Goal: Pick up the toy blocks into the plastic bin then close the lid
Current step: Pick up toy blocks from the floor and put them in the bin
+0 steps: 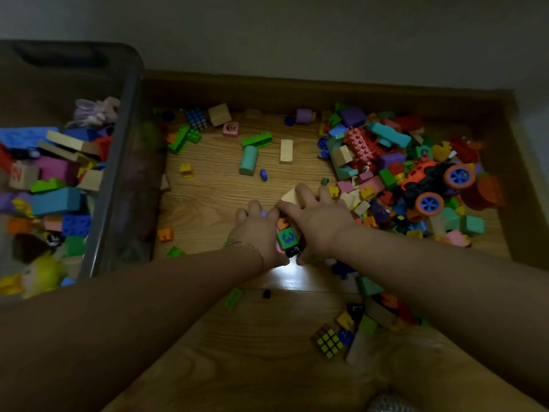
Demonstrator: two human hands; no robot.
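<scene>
My left hand and my right hand lie side by side on the wooden floor, fingers curled around a small cluster of blocks between them. In that cluster I see a green cube with a blue 3, a pale wooden block under my right fingers and an orange piece. The grey translucent plastic bin stands at the left, holding several blocks and toys. A big heap of toy blocks lies to the right. No lid is in view.
An orange toy car with blue wheels sits in the heap. Loose pieces lie beyond my hands: a teal cylinder, a wooden bar, a green brick. A puzzle cube lies near my right forearm. A dark baseboard bounds the far side.
</scene>
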